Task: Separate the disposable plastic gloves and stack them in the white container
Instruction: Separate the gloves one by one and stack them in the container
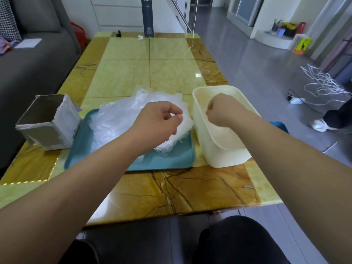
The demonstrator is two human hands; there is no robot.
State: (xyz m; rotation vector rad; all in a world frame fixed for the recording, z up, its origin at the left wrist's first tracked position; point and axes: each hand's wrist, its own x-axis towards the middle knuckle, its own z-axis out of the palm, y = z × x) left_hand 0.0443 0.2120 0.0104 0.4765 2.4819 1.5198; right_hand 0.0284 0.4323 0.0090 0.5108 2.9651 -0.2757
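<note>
A crumpled pile of clear plastic gloves [122,115] lies on a teal tray [171,159] in the middle of the table. My left hand [158,117] hovers over the pile's right side, thumb and fingers curled and pinching the thin plastic. To the right stands the white container [224,157], open at the top. My right hand [222,109] is inside its opening with fingers curled; whether it holds a glove is hard to see against the pale interior.
An open grey cardboard box [49,121] stands left of the tray. A dark flask [147,18] and a small white scrap [140,37] sit at the table's far edge. A grey sofa [28,63] borders the left; cables [323,82] lie on the floor right.
</note>
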